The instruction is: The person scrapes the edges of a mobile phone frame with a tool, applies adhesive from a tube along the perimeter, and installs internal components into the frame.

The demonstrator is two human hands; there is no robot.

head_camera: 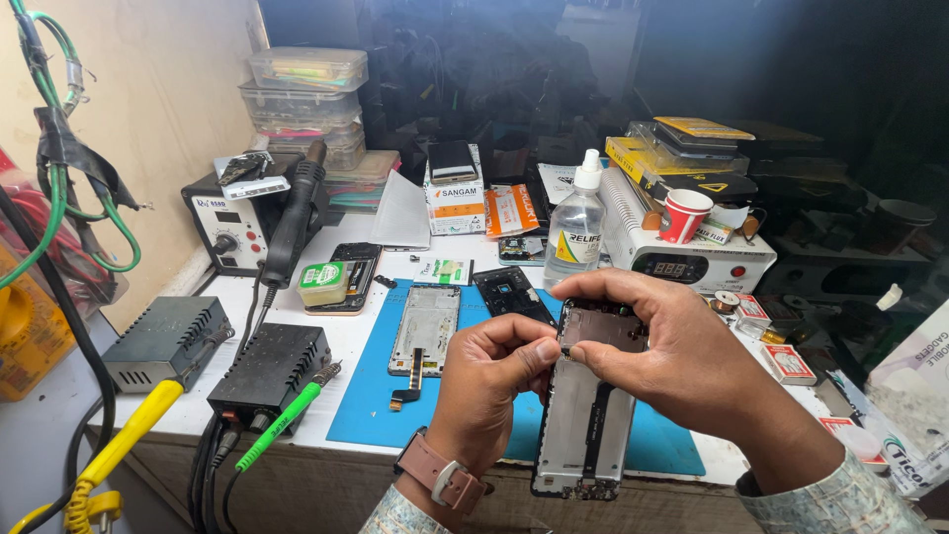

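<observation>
- Head view: the left hand (491,371), with a pink-strapped watch at its wrist, and the right hand (672,341) both pinch the upper end of an opened dark smartphone frame with a pale metal inner plate (585,415), held upright above the blue rubber work mat (376,405) at the near edge of the white table (346,336).
- The fingertips of both hands press together on the frame's top section.
- The frame looks light, thin and stiff but fragile; I judge the side rails the safest place to grip, away from exposed parts.
- On the mat lie a silver phone chassis with a dangling flex strip (423,331) and a black phone panel (509,292).
- Behind stand a clear plastic bottle with a white nozzle (575,227) and a black soldering station box (269,371).
</observation>
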